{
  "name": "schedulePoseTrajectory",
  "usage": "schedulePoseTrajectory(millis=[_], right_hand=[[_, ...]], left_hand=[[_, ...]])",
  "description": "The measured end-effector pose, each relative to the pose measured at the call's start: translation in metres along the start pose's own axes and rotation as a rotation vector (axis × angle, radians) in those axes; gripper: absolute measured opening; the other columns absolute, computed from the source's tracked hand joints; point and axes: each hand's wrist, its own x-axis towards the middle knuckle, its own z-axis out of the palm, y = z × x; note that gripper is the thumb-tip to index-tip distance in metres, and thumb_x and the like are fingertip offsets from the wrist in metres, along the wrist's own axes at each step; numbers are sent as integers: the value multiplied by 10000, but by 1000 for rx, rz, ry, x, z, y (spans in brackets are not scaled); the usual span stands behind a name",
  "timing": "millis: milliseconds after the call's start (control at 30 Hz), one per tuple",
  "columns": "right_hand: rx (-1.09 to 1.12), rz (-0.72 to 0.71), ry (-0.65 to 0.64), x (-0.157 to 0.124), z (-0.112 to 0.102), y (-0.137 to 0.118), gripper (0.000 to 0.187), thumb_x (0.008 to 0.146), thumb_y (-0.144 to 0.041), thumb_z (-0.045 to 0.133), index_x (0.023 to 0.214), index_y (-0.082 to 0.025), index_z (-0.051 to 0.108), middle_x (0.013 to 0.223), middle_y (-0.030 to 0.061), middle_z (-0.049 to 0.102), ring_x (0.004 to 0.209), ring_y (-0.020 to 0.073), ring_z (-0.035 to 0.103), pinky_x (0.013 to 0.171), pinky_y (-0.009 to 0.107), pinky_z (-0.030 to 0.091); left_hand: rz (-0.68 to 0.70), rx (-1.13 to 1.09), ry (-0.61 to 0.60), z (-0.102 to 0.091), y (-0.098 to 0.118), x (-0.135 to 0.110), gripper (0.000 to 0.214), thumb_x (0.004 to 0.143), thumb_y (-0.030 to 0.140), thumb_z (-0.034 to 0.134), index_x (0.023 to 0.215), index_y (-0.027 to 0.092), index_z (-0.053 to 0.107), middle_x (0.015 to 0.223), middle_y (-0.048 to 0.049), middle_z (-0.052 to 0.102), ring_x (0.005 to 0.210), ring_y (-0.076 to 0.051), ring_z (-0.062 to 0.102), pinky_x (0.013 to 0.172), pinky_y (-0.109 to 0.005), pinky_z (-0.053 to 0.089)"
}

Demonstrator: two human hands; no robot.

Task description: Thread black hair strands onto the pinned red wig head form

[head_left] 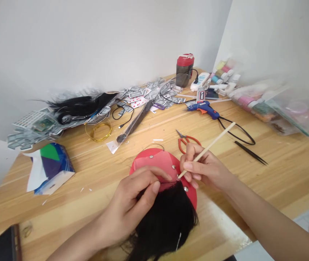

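A round red pad [191, 195] lies in front of me with sheer netting [154, 163] stretched over it, fixed by silver pins. A thick fall of black hair [165, 217] hangs from the netting's near edge toward me. My left hand [140, 199] rests over the pad's left side, its thumb and forefinger closed on a few strands along the hairline. Like a pen, a thin pale wooden stick [211, 145] is held in my right hand [200, 165]. The stick's lower end meets the netting at the right end of the hairline; its very tip is too small to make out.
Beyond the pad lie red-handled pliers [185, 141], a blue glue gun [204, 108] and black tweezers [250, 152]. Playing cards [138, 100], gold wire [100, 131] and a black hair bundle [83, 105] line the back. A phone [2, 244] sits front left.
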Motion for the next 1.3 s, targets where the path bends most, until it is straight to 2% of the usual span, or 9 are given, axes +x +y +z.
schedulePoseTrajectory(millis=[167, 300, 400, 533, 700, 767, 900, 1067, 1300], right_hand=[[-50, -28, 50, -3, 6, 0, 304, 846, -272, 793, 717, -191, 529, 560, -27, 707, 369, 67, 537, 366, 158, 460], [-125, -52, 86, -6, 10, 0, 301, 858, -306, 782, 731, -194, 534, 582, -16, 719, 377, 69, 553, 376, 160, 450], [-181, -80, 102, -9, 14, -2, 303, 858, -329, 781, 727, -191, 546, 595, -9, 713, 395, 75, 562, 389, 172, 440], [-261, -140, 102, -12, 18, -4, 281, 871, -311, 763, 720, -191, 559, 601, -6, 691, 437, 85, 574, 424, 188, 437], [-376, -225, 103, -15, 21, -4, 246, 905, -283, 720, 728, -194, 573, 622, -2, 682, 469, 87, 569, 459, 198, 441], [-383, -237, 102, -15, 21, -4, 246, 905, -280, 718, 725, -195, 574, 632, 4, 689, 479, 93, 576, 464, 204, 447], [-310, -182, 107, -14, 21, -3, 261, 891, -294, 738, 726, -197, 561, 610, -5, 686, 464, 90, 571, 445, 194, 431], [-193, -94, 84, -11, 18, -3, 297, 862, -322, 774, 724, -192, 545, 602, -10, 705, 404, 63, 524, 410, 172, 393], [-166, -40, 103, -10, 16, -2, 349, 864, -375, 765, 716, -203, 500, 562, -24, 696, 375, 60, 517, 377, 152, 364]], left_hand=[[-73, -110, 24, -1, 0, 1, 223, 1047, 247, 472, 1051, 227, 694, 1047, -36, 729, 925, -136, 663, 818, -211, 513], [-126, -192, 79, -1, -4, 2, 295, 1036, 378, 494, 963, 198, 717, 948, -58, 733, 754, -147, 629, 622, -227, 489], [-187, -254, 105, -1, -9, 0, 356, 1023, 418, 512, 806, 179, 664, 946, -58, 718, 641, -115, 538, 518, -207, 419], [-250, -317, 118, 1, -12, -5, 384, 1025, 415, 516, 736, 168, 577, 1001, -50, 700, 612, -89, 475, 540, -203, 411], [-207, -333, 144, 2, -11, -3, 391, 1024, 387, 524, 695, 177, 545, 949, -55, 695, 785, -137, 566, 579, -213, 416], [-214, -345, 136, 2, -10, -2, 376, 1029, 375, 514, 713, 178, 559, 946, -49, 696, 736, -127, 558, 576, -216, 422], [-206, -360, 104, 1, -12, -3, 336, 1035, 388, 501, 812, 175, 634, 995, -47, 700, 600, -85, 484, 528, -203, 409], [-200, -333, 95, 0, -10, -3, 302, 1039, 371, 502, 873, 186, 673, 914, -26, 678, 639, -85, 502, 546, -173, 418], [-132, -263, 97, 2, -7, 0, 276, 1046, 345, 495, 875, 224, 676, 859, 9, 669, 652, -88, 494, 558, -175, 399]])
